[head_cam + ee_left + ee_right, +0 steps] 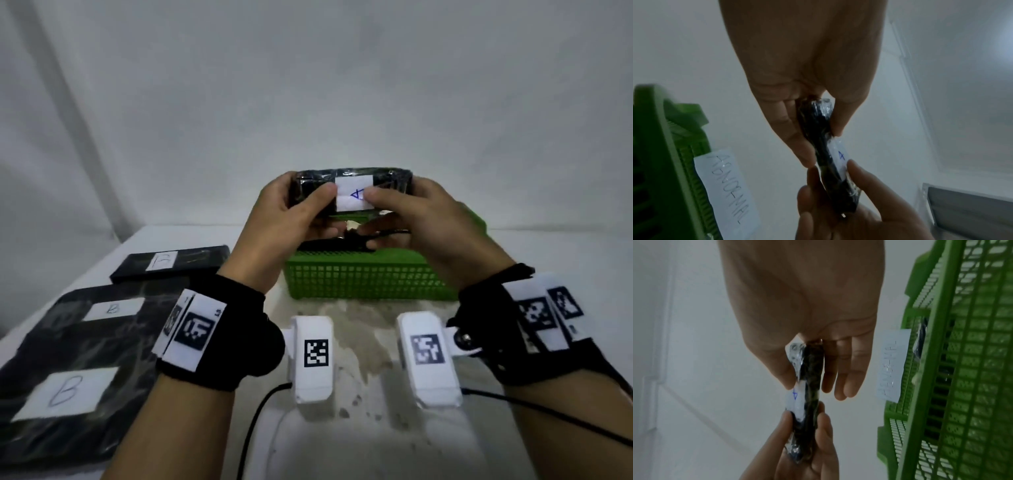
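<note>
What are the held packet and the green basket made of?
The packet: dark contents wrapped in clear glossy plastic film, going by wrinkles and glints; its white label looks like matte paper with pen marks. The green basket: rigid moulded plastic, likely, given its uniform colour and lattice walls.

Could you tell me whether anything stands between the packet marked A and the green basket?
Nothing visible does: the left hand and right hand hold the packet above the green basket, whose top is open; dark items lie inside.

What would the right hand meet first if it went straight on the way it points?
Probably the left hand, which grips the far end of the black packet that the right hand holds.
</note>
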The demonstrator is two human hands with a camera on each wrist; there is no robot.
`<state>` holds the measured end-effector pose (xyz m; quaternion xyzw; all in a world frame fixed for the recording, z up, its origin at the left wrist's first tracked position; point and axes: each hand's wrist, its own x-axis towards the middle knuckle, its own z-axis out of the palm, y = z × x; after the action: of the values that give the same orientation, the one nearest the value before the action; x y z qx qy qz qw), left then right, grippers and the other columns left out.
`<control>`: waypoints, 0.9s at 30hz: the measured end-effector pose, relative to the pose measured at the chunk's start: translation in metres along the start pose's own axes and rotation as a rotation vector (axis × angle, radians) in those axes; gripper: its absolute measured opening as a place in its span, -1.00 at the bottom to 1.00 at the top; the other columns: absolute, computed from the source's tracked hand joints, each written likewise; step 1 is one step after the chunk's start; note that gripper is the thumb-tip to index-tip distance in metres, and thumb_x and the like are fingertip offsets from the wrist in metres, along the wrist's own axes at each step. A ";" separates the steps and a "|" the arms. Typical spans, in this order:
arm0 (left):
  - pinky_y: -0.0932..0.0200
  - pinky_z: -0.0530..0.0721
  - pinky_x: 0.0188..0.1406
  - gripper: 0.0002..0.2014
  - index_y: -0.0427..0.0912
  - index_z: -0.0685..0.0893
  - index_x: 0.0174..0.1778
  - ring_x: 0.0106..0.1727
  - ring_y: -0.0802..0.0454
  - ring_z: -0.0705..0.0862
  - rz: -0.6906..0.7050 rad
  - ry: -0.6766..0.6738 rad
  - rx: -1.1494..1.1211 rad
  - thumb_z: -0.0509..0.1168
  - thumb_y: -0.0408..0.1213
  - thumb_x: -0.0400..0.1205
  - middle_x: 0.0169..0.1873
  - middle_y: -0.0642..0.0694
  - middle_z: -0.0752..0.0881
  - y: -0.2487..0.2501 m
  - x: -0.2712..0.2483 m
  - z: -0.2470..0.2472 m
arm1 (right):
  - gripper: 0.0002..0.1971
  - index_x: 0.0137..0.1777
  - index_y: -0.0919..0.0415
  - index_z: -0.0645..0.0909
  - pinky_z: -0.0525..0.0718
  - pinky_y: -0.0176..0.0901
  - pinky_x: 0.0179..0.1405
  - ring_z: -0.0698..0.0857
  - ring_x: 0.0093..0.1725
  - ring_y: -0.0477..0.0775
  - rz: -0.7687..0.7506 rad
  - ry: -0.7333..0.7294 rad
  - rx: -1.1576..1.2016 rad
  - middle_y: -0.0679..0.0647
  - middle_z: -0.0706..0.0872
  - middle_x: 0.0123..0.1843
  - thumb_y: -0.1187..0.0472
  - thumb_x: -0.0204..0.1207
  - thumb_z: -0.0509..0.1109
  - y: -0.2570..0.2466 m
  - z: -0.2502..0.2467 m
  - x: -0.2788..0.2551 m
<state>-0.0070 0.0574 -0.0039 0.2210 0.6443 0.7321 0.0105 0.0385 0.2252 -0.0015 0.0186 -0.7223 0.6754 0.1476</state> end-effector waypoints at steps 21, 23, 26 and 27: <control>0.14 0.66 -0.49 -0.87 -0.25 0.64 -0.04 -0.49 0.00 0.71 0.180 0.062 0.266 0.45 -0.31 0.62 -0.43 0.03 0.73 -0.014 0.000 -0.004 | -0.91 -0.02 0.32 0.69 0.77 -0.21 -0.35 0.78 -0.40 -0.03 -0.161 0.112 0.025 -0.05 0.79 -0.33 0.38 0.55 0.53 0.012 0.011 -0.006; 0.16 0.67 -0.44 -0.89 -0.22 0.63 -0.04 -0.46 0.01 0.72 0.170 0.021 0.220 0.43 -0.31 0.63 -0.39 0.01 0.74 -0.012 0.000 -0.007 | -0.85 0.08 0.39 0.67 0.78 -0.17 -0.37 0.77 -0.41 0.03 -0.142 0.082 0.019 0.04 0.79 -0.26 0.37 0.56 0.52 0.010 0.008 -0.006; 0.18 0.68 -0.38 -0.87 -0.23 0.64 -0.06 -0.41 -0.02 0.71 0.115 -0.038 0.054 0.37 -0.23 0.67 -0.28 -0.08 0.76 -0.006 -0.001 -0.007 | -0.85 0.10 0.34 0.65 0.79 -0.14 -0.32 0.76 -0.37 0.06 -0.147 0.021 0.002 0.11 0.78 -0.18 0.37 0.58 0.50 0.004 0.002 -0.008; 0.20 0.68 -0.37 -0.87 -0.21 0.64 -0.10 -0.40 -0.03 0.70 0.093 -0.053 -0.011 0.34 -0.22 0.69 -0.27 -0.09 0.76 -0.004 -0.002 -0.007 | -0.86 0.10 0.30 0.66 0.78 -0.13 -0.30 0.76 -0.36 0.07 -0.144 -0.009 0.009 0.11 0.79 -0.15 0.34 0.58 0.50 0.001 0.001 -0.008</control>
<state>-0.0083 0.0508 -0.0088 0.2701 0.6287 0.7292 -0.0055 0.0461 0.2231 -0.0050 0.0745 -0.7166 0.6663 0.1925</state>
